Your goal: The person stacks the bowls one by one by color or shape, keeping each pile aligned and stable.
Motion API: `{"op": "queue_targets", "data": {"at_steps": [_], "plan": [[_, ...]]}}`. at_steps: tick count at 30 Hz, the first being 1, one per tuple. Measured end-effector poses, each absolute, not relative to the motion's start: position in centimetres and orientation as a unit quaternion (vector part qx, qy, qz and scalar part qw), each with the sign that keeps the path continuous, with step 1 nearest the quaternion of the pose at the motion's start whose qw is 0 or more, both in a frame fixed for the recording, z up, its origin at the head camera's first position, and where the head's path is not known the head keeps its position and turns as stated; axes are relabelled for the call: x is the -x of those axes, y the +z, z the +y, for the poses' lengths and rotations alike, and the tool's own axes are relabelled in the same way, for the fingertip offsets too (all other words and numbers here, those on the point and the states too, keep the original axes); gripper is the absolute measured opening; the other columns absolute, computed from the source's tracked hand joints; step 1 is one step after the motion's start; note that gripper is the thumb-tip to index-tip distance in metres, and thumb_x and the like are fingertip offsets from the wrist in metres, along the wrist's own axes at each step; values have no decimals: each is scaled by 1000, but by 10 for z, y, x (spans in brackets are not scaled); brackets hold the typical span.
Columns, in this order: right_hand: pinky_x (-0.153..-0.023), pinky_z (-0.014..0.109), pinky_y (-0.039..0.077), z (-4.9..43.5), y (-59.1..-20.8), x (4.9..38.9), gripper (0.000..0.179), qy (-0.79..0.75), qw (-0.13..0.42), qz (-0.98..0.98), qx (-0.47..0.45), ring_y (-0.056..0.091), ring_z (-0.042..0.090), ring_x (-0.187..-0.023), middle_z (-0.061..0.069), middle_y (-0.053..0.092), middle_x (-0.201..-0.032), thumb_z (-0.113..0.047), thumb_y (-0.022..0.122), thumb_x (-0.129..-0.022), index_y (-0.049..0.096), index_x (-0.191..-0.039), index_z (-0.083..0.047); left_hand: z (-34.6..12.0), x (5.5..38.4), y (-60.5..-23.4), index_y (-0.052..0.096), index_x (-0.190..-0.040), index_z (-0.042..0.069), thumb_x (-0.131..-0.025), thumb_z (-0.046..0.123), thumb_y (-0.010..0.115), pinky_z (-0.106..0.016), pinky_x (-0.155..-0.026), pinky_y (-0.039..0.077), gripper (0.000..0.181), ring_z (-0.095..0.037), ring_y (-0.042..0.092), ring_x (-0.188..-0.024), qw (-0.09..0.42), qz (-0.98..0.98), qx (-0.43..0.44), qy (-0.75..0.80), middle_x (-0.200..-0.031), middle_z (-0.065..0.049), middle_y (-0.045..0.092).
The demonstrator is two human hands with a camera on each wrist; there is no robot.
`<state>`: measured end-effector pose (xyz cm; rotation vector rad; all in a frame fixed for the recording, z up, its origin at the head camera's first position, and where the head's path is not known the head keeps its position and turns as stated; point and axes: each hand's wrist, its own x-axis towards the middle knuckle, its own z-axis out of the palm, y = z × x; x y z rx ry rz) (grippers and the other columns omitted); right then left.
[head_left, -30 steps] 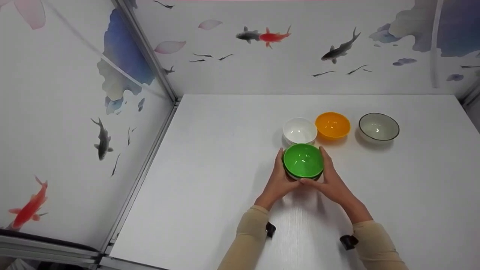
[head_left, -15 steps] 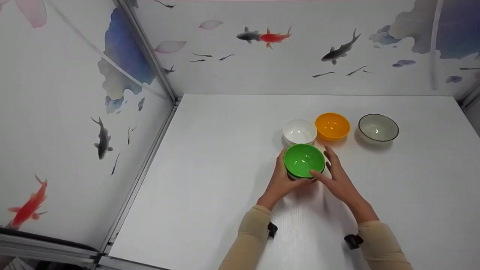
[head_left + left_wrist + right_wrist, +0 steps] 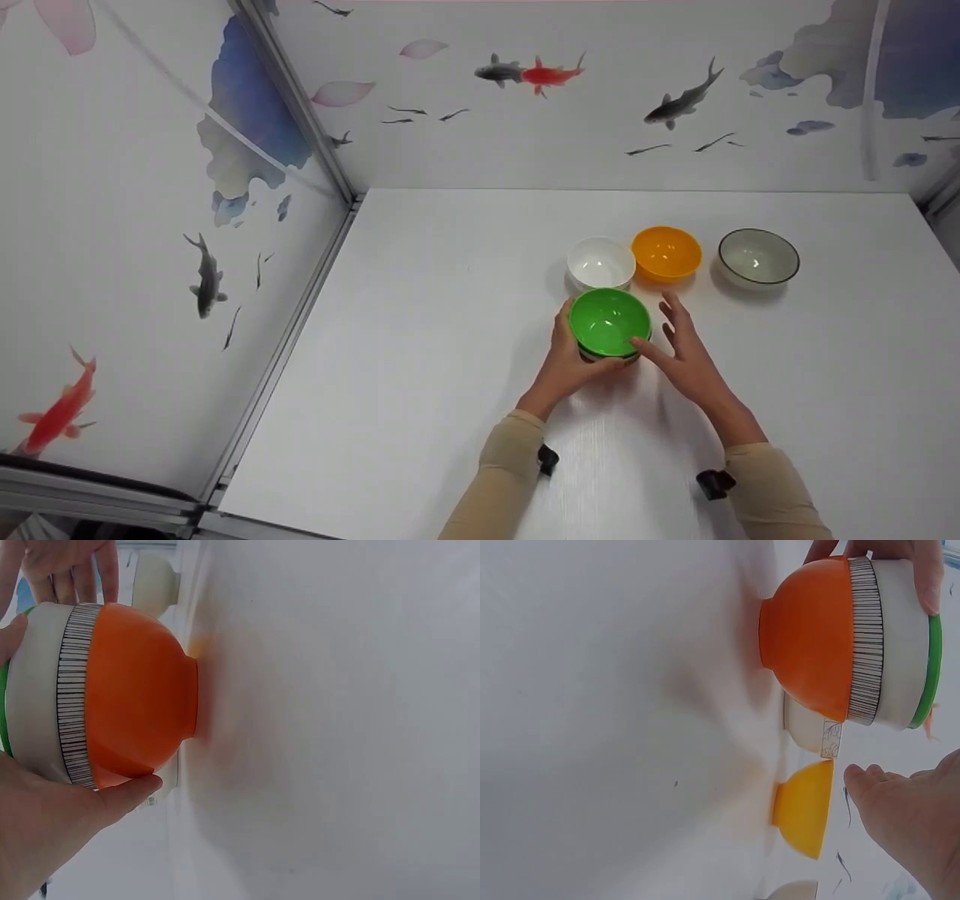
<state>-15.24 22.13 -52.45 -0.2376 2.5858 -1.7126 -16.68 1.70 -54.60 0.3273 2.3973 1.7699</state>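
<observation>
In the head view, my left hand (image 3: pixel 562 360) holds a bowl (image 3: pixel 609 321) whose glossy green inside faces up. The wrist views show its outer side: a green rim, a white upper wall, a black-hatched band and an orange lower part (image 3: pixel 139 697). Its foot is close to the white table top. The left thumb (image 3: pixel 135 791) lies along the near side, while the fingers wrap the bowl's left side. My right hand (image 3: pixel 690 367) is at the bowl's right with fingers spread and apart from the wall; its thumb tip (image 3: pixel 637 345) overlaps the rim from above.
Just behind the held bowl stands a white bowl (image 3: pixel 600 262), with a yellow-orange bowl (image 3: pixel 666 253) beside it. A grey bowl with a dark rim (image 3: pixel 758 257) sits farther right. Fish-patterned panels (image 3: pixel 525 150) wall the table's back and left sides.
My right hand has let go of the bowl and drawn back to the right, its fingers spreading. The left hand has kept its hold, with the bowl almost still.
</observation>
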Motion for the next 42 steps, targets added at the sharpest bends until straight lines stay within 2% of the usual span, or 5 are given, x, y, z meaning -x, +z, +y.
{"op": "queue_targets", "data": {"at_steps": [14, 20, 29, 36, 42], "plan": [[-122, 60, 17, 235, -524, 153, 96, -556, 3, 828, 74, 10, 40, -154, 18, 1, -168, -21, 66, -96, -3, -160, -9, 17, 167, -545, 5, -158, 14, -77, 35, 84, -45, -118, 36, 115, -26, 35, -144, 69, 809, -112, 573, -159, -10, 25], [-121, 62, 18, 241, -523, 153, 97, -545, 1, 836, 65, 11, 41, -153, 19, 1, -168, -21, 67, -96, -4, -160, -10, 17, 168, -544, 4, -158, 19, -76, 36, 84, -43, -118, 36, 116, -24, 36, -143, 78, 813, -107, 567, -158, -8, 27], [-121, 62, 17, 249, -521, 153, 99, -526, 4, 849, 43, 10, 42, -154, 18, -1, -168, -29, 67, -96, -7, -160, -10, 17, 168, -544, 7, -158, 21, -74, 38, 85, -42, -117, 38, 117, -21, 38, -141, 86, 808, -97, 574, -155, -5, 30], [-121, 63, 15, 255, -520, 152, 101, -526, 5, 850, 32, 8, 42, -154, 18, -3, -168, -35, 66, -96, -9, -160, -10, 14, 170, -541, 9, -158, 15, -74, 37, 85, -40, -116, 39, 116, -20, 40, -139, 78, 805, -118, 576, -153, -3, 33], [-121, 63, 13, 260, -521, 151, 101, -529, 7, 848, 27, 6, 42, -154, 18, -4, -168, -34, 65, -97, -11, -160, -10, 14, 170, -541, 10, -158, 15, -74, 37, 85, -39, -116, 39, 115, -19, 40, -139, 79, 802, -123, 579, -153, -3, 33]]}}
